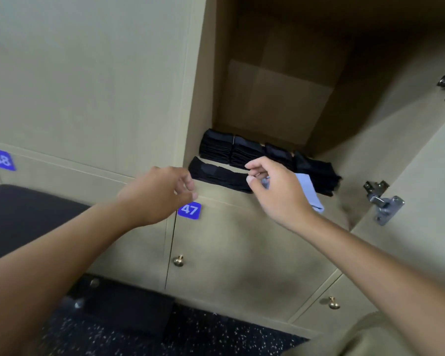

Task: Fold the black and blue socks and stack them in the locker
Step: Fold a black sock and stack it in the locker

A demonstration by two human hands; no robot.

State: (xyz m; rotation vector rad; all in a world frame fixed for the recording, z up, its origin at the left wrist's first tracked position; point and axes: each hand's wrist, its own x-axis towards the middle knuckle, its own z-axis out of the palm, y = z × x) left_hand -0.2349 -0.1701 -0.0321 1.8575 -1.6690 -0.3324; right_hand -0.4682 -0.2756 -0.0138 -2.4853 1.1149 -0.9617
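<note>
Folded black sock stacks (244, 151) already lined the open beige locker (280, 104); one long black sock (220, 176) lay unfolded at its front edge; the right hand (275, 191) pinched a pale blue sock (310, 194); the left hand (162, 194) hovered empty, fingers loosely curled.

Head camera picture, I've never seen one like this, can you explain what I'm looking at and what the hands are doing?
One camera, worn on a person's head, looks down at their bare hands before an open beige wooden locker. On its floor stand folded black socks in a row; one long unfolded black sock lies along the front edge, beside a light blue sock. The right hand reaches over those two, fingers curled near them, but a grip is unclear. The left hand hovers loosely, holding nothing. Below is a closed door with a blue number 47 tag.
</note>
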